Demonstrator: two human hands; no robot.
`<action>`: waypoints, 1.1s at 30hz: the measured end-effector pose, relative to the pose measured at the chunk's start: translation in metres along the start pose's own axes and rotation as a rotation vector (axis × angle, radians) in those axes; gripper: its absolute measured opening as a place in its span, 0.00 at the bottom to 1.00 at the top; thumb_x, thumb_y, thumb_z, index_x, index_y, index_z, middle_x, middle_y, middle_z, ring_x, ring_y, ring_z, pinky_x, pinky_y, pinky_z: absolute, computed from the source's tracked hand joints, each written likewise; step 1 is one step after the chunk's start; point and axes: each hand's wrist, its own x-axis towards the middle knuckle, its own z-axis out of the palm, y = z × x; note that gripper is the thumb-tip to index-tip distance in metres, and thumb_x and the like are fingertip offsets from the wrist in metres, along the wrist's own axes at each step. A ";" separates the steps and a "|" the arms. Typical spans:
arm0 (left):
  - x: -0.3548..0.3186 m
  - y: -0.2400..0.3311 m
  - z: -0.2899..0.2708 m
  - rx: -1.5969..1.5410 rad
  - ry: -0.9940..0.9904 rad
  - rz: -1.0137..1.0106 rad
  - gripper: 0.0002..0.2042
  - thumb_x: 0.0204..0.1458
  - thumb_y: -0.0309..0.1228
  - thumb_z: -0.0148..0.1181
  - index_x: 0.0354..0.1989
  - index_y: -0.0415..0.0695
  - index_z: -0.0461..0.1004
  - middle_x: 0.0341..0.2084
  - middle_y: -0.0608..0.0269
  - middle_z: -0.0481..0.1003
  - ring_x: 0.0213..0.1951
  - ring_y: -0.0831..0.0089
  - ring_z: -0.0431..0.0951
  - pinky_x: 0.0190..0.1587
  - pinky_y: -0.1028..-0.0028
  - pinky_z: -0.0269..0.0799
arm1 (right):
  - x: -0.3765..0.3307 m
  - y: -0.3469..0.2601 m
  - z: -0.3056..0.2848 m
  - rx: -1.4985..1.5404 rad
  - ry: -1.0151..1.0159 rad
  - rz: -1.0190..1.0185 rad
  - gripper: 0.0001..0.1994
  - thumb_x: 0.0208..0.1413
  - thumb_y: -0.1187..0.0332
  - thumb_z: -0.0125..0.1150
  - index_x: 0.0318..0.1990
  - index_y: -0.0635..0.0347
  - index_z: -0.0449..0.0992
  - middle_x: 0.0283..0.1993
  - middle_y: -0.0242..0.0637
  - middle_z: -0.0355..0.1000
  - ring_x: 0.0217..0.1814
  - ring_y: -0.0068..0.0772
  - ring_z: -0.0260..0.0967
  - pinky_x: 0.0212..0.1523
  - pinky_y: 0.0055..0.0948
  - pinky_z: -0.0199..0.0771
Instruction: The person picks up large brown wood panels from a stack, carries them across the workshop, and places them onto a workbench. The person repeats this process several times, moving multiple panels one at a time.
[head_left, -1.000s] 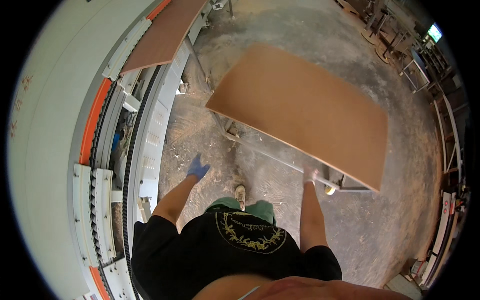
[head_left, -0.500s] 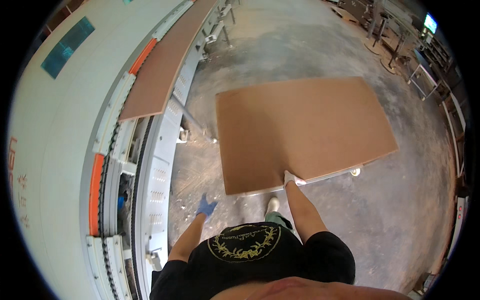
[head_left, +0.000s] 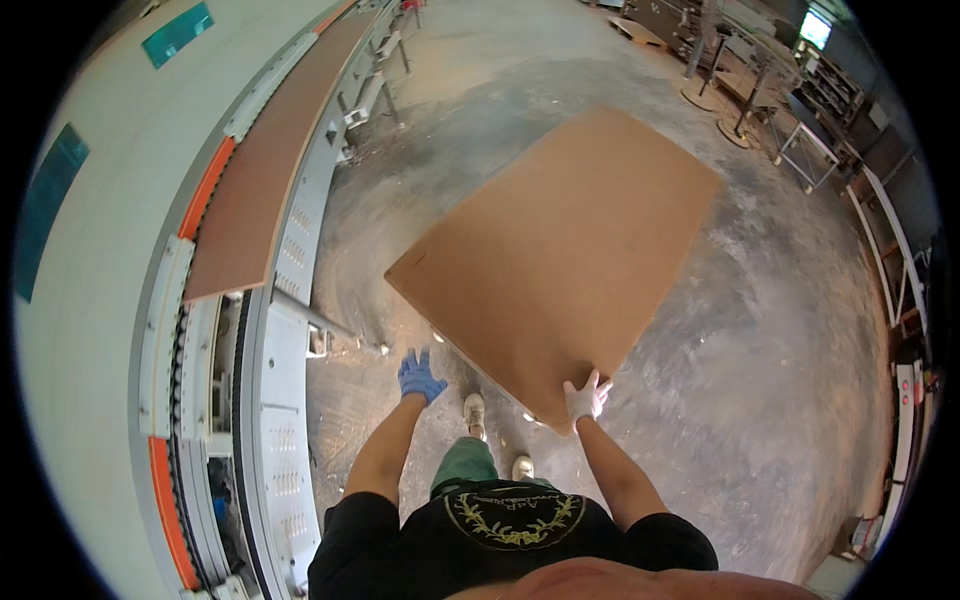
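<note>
A large brown board (head_left: 560, 250) lies flat on a low wheeled base, most of which it hides; a pale caster (head_left: 438, 336) peeks out under its left edge. At the board's near corner is my right hand (head_left: 583, 400), in a white glove, its fingers spread and touching the board by the edge. In a blue glove, my left hand (head_left: 421, 380) hangs over the floor left of the board, fingers apart and holding nothing.
Along the left runs a long pale machine (head_left: 100, 330) with orange guards and a chain track. A long brown panel (head_left: 255, 180) lies on it. A support bar (head_left: 330, 325) juts out towards the board. Metal stands (head_left: 805, 155) and racks line the far right.
The board has turned counterclockwise, its near corner now close to my right hand. My left hand has risen a little and its fingers have spread. The machine has shifted left in view.
</note>
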 end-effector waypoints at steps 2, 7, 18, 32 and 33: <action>0.068 0.020 -0.027 0.090 -0.008 0.041 0.49 0.34 0.51 0.64 0.66 0.56 0.41 0.64 0.48 0.41 0.65 0.48 0.43 0.63 0.54 0.42 | -0.001 -0.030 -0.014 -0.301 -0.084 -0.080 0.46 0.37 0.46 0.63 0.65 0.44 0.47 0.70 0.47 0.32 0.70 0.55 0.30 0.62 0.55 0.46; 0.212 0.058 -0.062 0.188 -0.168 0.020 0.54 0.31 0.54 0.66 0.66 0.64 0.35 0.66 0.52 0.31 0.65 0.44 0.38 0.60 0.44 0.40 | 0.066 -0.082 -0.034 -0.686 -0.193 -0.190 0.58 0.27 0.38 0.67 0.66 0.42 0.37 0.70 0.45 0.28 0.71 0.54 0.25 0.59 0.67 0.41; 0.429 0.137 -0.085 0.148 -0.168 -0.085 0.60 0.27 0.68 0.58 0.65 0.64 0.23 0.63 0.47 0.19 0.65 0.43 0.33 0.63 0.49 0.38 | 0.323 -0.230 -0.074 -0.822 -0.254 0.014 0.60 0.30 0.48 0.71 0.66 0.39 0.29 0.71 0.40 0.23 0.71 0.53 0.23 0.57 0.67 0.45; 0.722 0.306 -0.179 0.119 -0.351 -0.186 0.62 0.26 0.70 0.55 0.65 0.58 0.21 0.63 0.44 0.18 0.66 0.47 0.25 0.62 0.46 0.34 | 0.684 -0.444 -0.121 -0.898 -0.419 -0.148 0.64 0.28 0.39 0.69 0.66 0.44 0.25 0.70 0.43 0.18 0.71 0.55 0.19 0.60 0.65 0.44; 0.749 0.316 -0.188 0.079 -0.284 -0.236 0.61 0.27 0.69 0.56 0.65 0.59 0.22 0.64 0.45 0.20 0.66 0.48 0.24 0.61 0.44 0.35 | 0.709 -0.468 -0.123 -0.871 -0.411 -0.157 0.64 0.27 0.39 0.69 0.66 0.43 0.26 0.70 0.44 0.19 0.71 0.55 0.20 0.59 0.65 0.45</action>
